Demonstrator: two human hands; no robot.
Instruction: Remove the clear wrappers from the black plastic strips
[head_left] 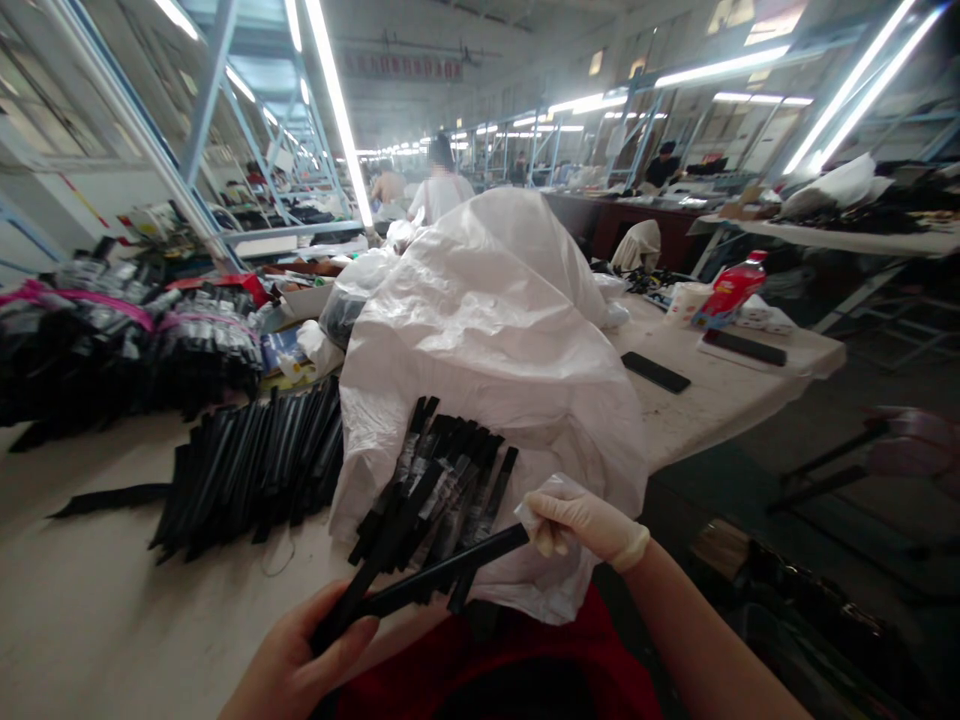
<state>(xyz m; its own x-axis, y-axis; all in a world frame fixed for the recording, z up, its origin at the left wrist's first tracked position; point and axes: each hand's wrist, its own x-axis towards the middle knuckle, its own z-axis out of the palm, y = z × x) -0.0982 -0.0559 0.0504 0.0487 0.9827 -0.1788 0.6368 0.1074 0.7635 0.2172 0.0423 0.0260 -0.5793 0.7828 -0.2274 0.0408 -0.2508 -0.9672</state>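
My left hand [300, 660], bare, grips the near ends of a fan of long black strips [431, 495] at the bottom middle. My right hand [581, 525] wears a pale glove and pinches the far end of one black strip [450, 573] that runs across to my left hand. The fan rests against a big white woven sack [495, 330] that lies on the worktable [97, 600].
A heap of loose black strips [255, 465] lies left of the sack, with bundled black packs [112, 350] behind it. A black phone [655, 372], a red bottle [731, 288] and a dark flat case [745, 347] sit at the table's right end. People work further back.
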